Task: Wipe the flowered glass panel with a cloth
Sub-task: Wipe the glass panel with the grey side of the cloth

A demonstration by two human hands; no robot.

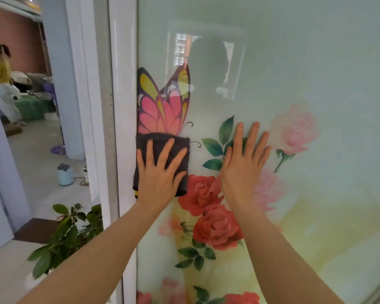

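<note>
Left hand (160, 172) lies flat with fingers spread, pressing a dark grey cloth (161, 150) against the flowered glass panel (305, 62) at its left edge, just under a printed butterfly (162, 102). Right hand (244, 163), fingers straight and slightly fanned, rests flat on the glass beside it, over green leaves and above the red roses (208, 207). A white frame (123, 84) borders the panel; a leafy plant (68, 233) stands low on the left.

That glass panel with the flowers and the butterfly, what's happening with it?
A person is wiping the glass panel. The left hand presses a dark folded cloth flat against the glass, just below the printed butterfly and beside the white frame. The right hand rests open on the glass next to it, over the leaves above the red roses.
</note>
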